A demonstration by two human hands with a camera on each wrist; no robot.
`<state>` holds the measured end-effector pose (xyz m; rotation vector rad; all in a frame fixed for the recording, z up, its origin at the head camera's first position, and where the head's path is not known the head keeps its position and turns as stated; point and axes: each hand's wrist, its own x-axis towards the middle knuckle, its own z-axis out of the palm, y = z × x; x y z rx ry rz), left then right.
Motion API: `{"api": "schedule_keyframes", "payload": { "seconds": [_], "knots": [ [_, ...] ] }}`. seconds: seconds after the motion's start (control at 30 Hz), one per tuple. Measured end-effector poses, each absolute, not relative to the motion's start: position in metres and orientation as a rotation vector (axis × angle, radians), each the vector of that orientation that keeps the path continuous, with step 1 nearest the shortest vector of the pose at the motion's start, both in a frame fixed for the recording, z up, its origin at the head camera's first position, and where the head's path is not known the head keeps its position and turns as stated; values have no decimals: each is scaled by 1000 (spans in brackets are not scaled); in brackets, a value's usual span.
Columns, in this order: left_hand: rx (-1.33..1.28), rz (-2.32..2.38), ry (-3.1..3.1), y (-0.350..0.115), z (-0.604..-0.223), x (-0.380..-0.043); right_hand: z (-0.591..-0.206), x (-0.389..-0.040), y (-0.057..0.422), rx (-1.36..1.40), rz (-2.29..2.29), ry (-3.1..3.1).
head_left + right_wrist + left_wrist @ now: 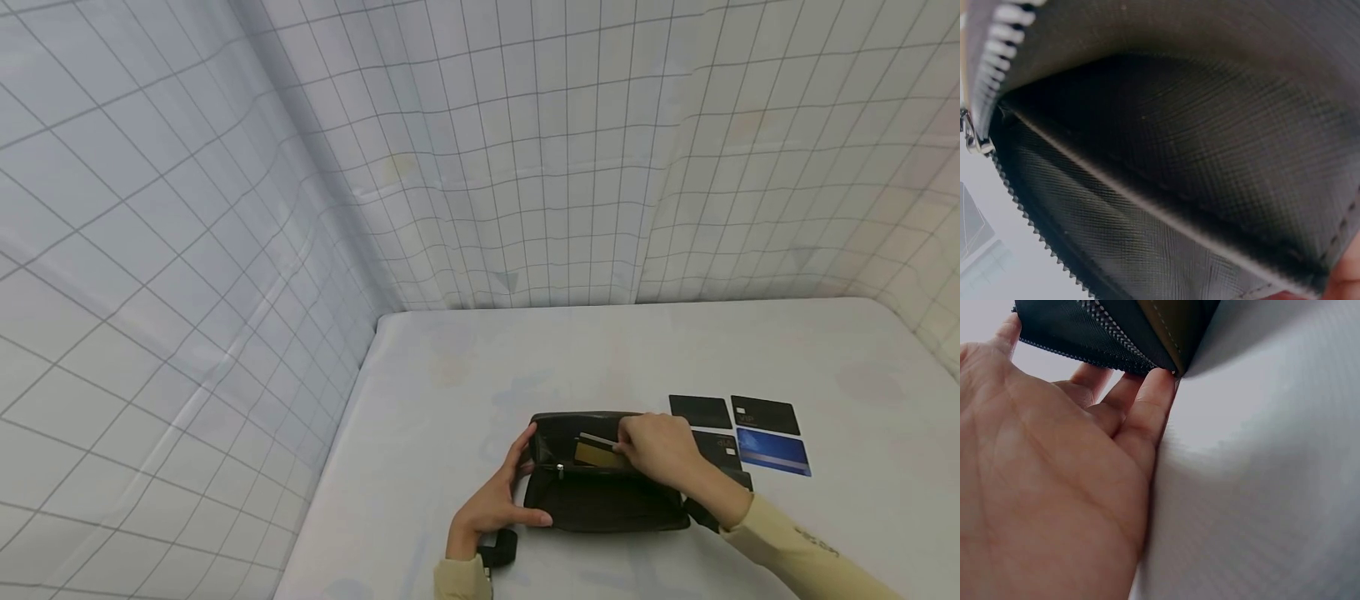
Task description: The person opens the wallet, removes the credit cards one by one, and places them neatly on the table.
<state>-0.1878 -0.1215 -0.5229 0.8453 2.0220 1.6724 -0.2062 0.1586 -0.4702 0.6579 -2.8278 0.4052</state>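
Observation:
A black zip wallet (607,504) lies opened wide on the white table, its zipper teeth (1113,331) showing in the left wrist view. My left hand (491,500) grips the wallet's left end, thumb at the near edge and fingers spread toward the far corner. Over the far half, my right hand (660,446) pinches a gold card (596,453) that lies against the inside. The right wrist view looks into a dark pocket with a divider (1147,200) and a metal zipper pull (979,144); the gold card is out of sight there.
Right of the wallet lie several cards: a plain black card (700,411), a black card with a chip (767,415), another black card (717,450) and a blue card (773,452). Grid-patterned white sheets (525,167) rise behind and beside the table (420,375).

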Motion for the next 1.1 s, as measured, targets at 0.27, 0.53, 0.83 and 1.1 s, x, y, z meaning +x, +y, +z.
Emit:
{"api": "schedule_keyframes", "payload": {
  "seconds": [0.27,0.53,0.83,1.1],
  "knots": [
    [845,1682,2025,-121,-524,-188,-470,-207,161,627,446,-2876],
    [885,1690,2021,-120,-522,-188,-469,-206,163,640,469,-2863],
    [885,1696,2019,-120,-522,-188,-470,-206,166,631,514,-2890],
    [862,1694,2008,-120,-521,-187,-469,-203,167,654,598,-2878]
  ]
}}
